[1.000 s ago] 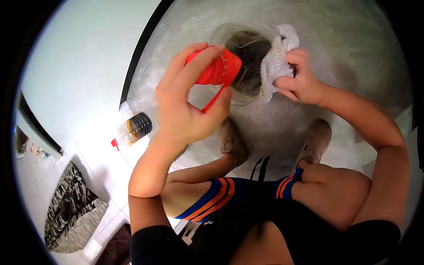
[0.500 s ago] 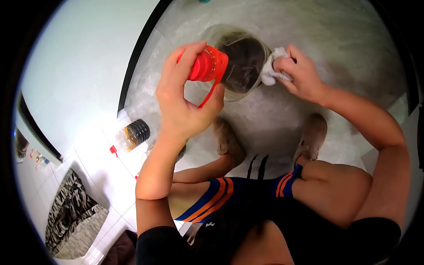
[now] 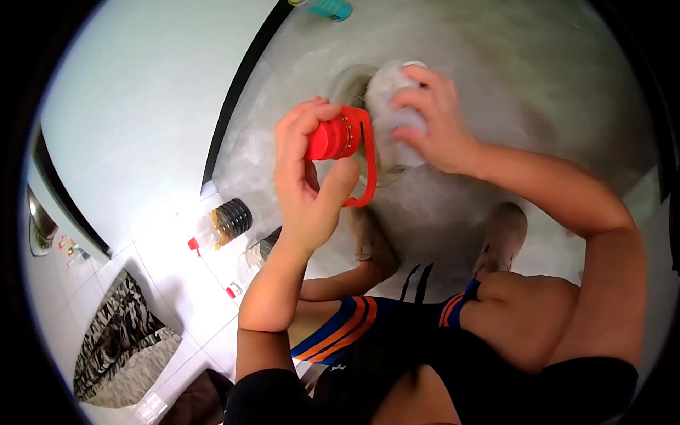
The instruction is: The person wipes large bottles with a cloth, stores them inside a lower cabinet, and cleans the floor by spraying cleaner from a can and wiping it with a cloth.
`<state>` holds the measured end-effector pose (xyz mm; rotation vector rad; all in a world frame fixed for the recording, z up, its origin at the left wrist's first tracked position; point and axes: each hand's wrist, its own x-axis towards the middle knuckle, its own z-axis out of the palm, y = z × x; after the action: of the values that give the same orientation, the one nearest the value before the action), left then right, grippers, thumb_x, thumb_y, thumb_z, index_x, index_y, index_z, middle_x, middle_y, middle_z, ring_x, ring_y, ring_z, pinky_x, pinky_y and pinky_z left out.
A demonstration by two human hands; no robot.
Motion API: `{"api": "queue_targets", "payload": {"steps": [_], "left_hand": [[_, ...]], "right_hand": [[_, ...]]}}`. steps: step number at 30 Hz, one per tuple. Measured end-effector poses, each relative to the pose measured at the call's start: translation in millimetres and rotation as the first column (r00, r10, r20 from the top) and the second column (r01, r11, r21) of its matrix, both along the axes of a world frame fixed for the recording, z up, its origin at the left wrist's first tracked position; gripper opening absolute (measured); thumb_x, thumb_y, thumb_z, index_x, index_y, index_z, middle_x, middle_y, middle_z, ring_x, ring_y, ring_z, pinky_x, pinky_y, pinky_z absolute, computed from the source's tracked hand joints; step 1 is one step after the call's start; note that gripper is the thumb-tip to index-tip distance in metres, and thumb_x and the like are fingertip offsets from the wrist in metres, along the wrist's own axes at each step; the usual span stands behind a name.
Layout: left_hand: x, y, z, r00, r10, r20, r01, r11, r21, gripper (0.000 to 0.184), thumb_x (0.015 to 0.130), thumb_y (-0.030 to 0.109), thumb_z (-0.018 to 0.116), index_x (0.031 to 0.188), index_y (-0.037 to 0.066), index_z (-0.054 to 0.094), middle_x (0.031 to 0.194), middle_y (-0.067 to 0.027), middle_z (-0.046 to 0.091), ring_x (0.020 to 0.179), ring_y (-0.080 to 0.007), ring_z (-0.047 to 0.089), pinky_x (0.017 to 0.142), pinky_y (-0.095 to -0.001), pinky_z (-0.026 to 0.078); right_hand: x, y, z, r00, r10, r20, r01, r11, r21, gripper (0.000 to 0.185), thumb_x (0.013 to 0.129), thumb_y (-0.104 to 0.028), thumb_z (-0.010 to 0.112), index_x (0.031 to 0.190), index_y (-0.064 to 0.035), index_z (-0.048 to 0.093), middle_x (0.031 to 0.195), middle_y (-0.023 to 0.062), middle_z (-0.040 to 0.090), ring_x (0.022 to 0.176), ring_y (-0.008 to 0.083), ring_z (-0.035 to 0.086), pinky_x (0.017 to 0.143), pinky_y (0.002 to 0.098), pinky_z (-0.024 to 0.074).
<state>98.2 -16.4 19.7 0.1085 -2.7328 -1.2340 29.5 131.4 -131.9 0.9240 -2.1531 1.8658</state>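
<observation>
My left hand (image 3: 304,177) is closed round the red cap (image 3: 331,139) at the top of a large clear plastic bottle (image 3: 352,83). A red carrying handle (image 3: 370,166) loops out from the neck beside my thumb. Over the bottle's right side lies a white cloth (image 3: 388,99), smeared by motion, and it hides most of the bottle body. My right hand (image 3: 439,117) is on the cloth with its fingers curled against it. The bottle's contents are mostly out of sight.
On the white tiles to the left lie a bottle with dark liquid (image 3: 225,221) and another clear bottle (image 3: 249,263). Camouflage cloth (image 3: 120,347) and dark cloth (image 3: 198,400) lie lower left. A teal object (image 3: 331,8) is at the top. My feet (image 3: 506,230) stand below the bottle.
My right hand and the cloth have moved left from the bottle's edge across its side, and the cloth has spread out. My left hand still grips the cap; the view has shifted slightly.
</observation>
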Motion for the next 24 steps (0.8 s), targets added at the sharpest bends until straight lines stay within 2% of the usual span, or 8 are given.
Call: {"api": "queue_targets", "payload": {"steps": [4, 7, 9, 13, 16, 19, 21, 24], "left_hand": [[-8, 12, -20, 0.976, 0.205, -0.079, -0.203, 0.979, 0.027, 0.023, 0.075, 0.003, 0.070, 0.095, 0.003, 0.057, 0.104, -0.0106, 0.053, 0.098, -0.0222, 0.054, 0.087, -0.0319, 0.043], [-14, 18, -27, 0.947, 0.280, -0.155, -0.284, 0.959, -0.001, 0.019, 0.074, 0.000, 0.072, 0.085, 0.003, 0.057, 0.097, -0.0107, 0.056, 0.093, -0.0218, 0.057, 0.084, -0.0317, 0.044], [-13, 17, -27, 0.941, 0.302, -0.153, -0.303, 0.953, 0.014, 0.018, 0.074, -0.001, 0.071, 0.083, 0.003, 0.056, 0.096, -0.0111, 0.057, 0.093, -0.0212, 0.057, 0.084, -0.0313, 0.045], [-14, 20, -30, 0.939, 0.268, -0.214, -0.271, 0.962, 0.016, 0.017, 0.073, -0.007, 0.067, 0.077, 0.003, 0.054, 0.093, -0.0107, 0.059, 0.089, -0.0195, 0.059, 0.083, -0.0308, 0.047], [-17, 19, -27, 0.931, 0.307, -0.198, -0.306, 0.951, 0.032, 0.019, 0.073, -0.008, 0.066, 0.074, 0.004, 0.052, 0.089, -0.0091, 0.059, 0.086, -0.0190, 0.061, 0.080, -0.0312, 0.049], [-22, 17, -30, 0.928, 0.306, -0.213, -0.303, 0.952, 0.048, 0.020, 0.072, -0.008, 0.066, 0.073, 0.005, 0.051, 0.088, -0.0085, 0.059, 0.086, -0.0190, 0.061, 0.079, -0.0317, 0.050], [-22, 17, -29, 0.932, 0.294, -0.211, -0.292, 0.956, 0.039, 0.020, 0.073, -0.008, 0.066, 0.072, 0.005, 0.051, 0.088, -0.0086, 0.059, 0.087, -0.0190, 0.061, 0.079, -0.0318, 0.050], [-21, 18, -29, 0.929, 0.319, -0.188, -0.316, 0.948, 0.045, 0.020, 0.073, -0.007, 0.066, 0.072, 0.005, 0.051, 0.089, -0.0086, 0.059, 0.087, -0.0190, 0.061, 0.080, -0.0320, 0.050]], "right_hand": [[-9, 14, -18, 0.935, 0.134, 0.327, -0.098, 0.988, -0.123, 0.027, 0.084, -0.022, 0.061, 0.106, -0.0081, 0.054, 0.126, 0.0219, 0.045, 0.115, 0.0381, 0.046, 0.099, 0.0411, 0.0371], [-22, -5, 9, 0.984, 0.124, 0.131, -0.122, 0.992, -0.025, 0.025, 0.088, -0.024, 0.054, 0.106, -0.0061, 0.055, 0.122, 0.0204, 0.049, 0.112, 0.0363, 0.049, 0.095, 0.0398, 0.0400], [-50, -23, 26, 0.941, 0.327, 0.083, -0.333, 0.941, 0.066, 0.027, 0.092, -0.021, 0.047, 0.112, -0.0039, 0.051, 0.118, 0.0166, 0.052, 0.117, 0.0333, 0.046, 0.097, 0.0383, 0.0377], [-102, -74, 44, 0.598, 0.762, 0.250, -0.796, 0.529, 0.294, 0.031, 0.095, -0.026, 0.040, 0.112, -0.0048, 0.056, 0.111, 0.0149, 0.057, 0.108, 0.0281, 0.053, 0.093, 0.0365, 0.0402], [-116, -99, -12, 0.503, 0.849, 0.165, -0.850, 0.520, -0.086, 0.035, 0.096, -0.029, 0.040, 0.116, -0.0054, 0.057, 0.115, 0.0103, 0.058, 0.107, 0.0212, 0.054, 0.095, 0.0339, 0.0397], [-113, -81, -67, 0.400, 0.777, 0.486, -0.716, 0.596, -0.364, 0.037, 0.097, -0.029, 0.040, 0.121, -0.0049, 0.055, 0.121, 0.0079, 0.056, 0.109, 0.0164, 0.051, 0.098, 0.0315, 0.0377], [-112, -63, -76, 0.254, 0.770, 0.585, -0.723, 0.553, -0.415, 0.039, 0.097, -0.028, 0.042, 0.126, -0.0040, 0.052, 0.125, 0.0094, 0.054, 0.112, 0.0189, 0.049, 0.101, 0.0311, 0.0355], [-108, -71, -142, 0.412, 0.840, 0.352, -0.723, 0.537, -0.434, 0.037, 0.098, -0.031, 0.039, 0.117, -0.0039, 0.055, 0.122, 0.0089, 0.055, 0.111, 0.0184, 0.049, 0.099, 0.0329, 0.0352]]}}
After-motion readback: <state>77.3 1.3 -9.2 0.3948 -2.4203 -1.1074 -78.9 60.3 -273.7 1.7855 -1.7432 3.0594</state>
